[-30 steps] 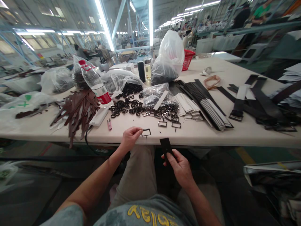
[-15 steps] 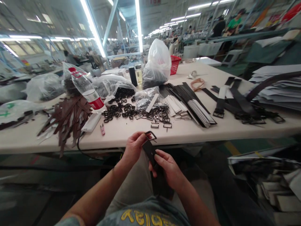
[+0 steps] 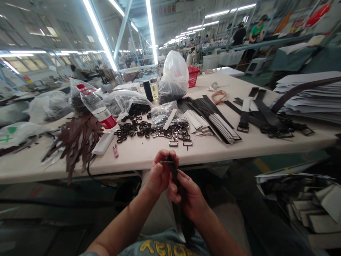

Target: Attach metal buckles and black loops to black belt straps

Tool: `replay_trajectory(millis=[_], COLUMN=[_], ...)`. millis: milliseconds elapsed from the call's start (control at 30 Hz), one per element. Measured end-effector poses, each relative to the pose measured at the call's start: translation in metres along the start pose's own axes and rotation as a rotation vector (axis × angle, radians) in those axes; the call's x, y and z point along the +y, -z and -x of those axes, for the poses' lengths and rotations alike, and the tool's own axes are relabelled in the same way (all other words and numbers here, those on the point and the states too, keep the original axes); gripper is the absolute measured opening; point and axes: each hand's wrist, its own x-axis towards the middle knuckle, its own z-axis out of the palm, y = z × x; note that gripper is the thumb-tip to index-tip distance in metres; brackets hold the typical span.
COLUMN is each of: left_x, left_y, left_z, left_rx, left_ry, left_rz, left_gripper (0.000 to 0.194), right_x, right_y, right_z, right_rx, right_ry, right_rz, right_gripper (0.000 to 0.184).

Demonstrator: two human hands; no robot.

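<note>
On the left of the surface (image 3: 138,156), brown strips (image 3: 80,137) and pink snips (image 3: 115,151) lie as before. Nearer the middle, the left hand (image 3: 157,174) pinches the buckle (image 3: 166,161), fingers curled over it; a second ago it held the buckle apart from the strap (image 3: 174,173). Now the strap's tip touches the buckle and shows just beyond it, though whether it passes through the frame cannot be told. The right hand (image 3: 190,193) grips the strap just below, now turned nearly edge-on. Fitting the two together thus seems begun, not complete. Farther right, black belts (image 3: 269,113) rest near the surface's edge, apart from both hands.
</note>
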Motion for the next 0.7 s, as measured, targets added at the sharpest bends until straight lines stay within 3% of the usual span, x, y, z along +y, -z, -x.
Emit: replay_trajectory(millis=[133,400,500,600,700], left_x=[0.004,0.011,0.011,0.008,0.005], left_y=[0.005,-0.003,-0.003,0.001,0.009], left_z=[-0.003,0.001,0.001,0.0,0.001], left_rx=[-0.012,0.027,0.019,-0.054,-0.1], left_ry=[0.009,-0.025,0.02,0.137,0.294], left_rz=[-0.172,-0.232,-0.231,-0.186,-0.19], left_gripper=[0.045,0.04,0.027,0.045,0.049], right_x=[0.001,-0.003,-0.011,-0.022,-0.029], right_y=[0.0,0.0,0.003,0.006,0.01], right_z=[0.0,-0.001,0.001,0.004,0.008], right_rx=[0.018,0.1,0.135,0.183,0.211], right_ry=[-0.027,-0.002,0.083,0.187,0.26], right_rz=[-0.004,0.124,0.313,0.576,0.79], right_gripper=[0.028,0.028,0.029,0.03,0.03])
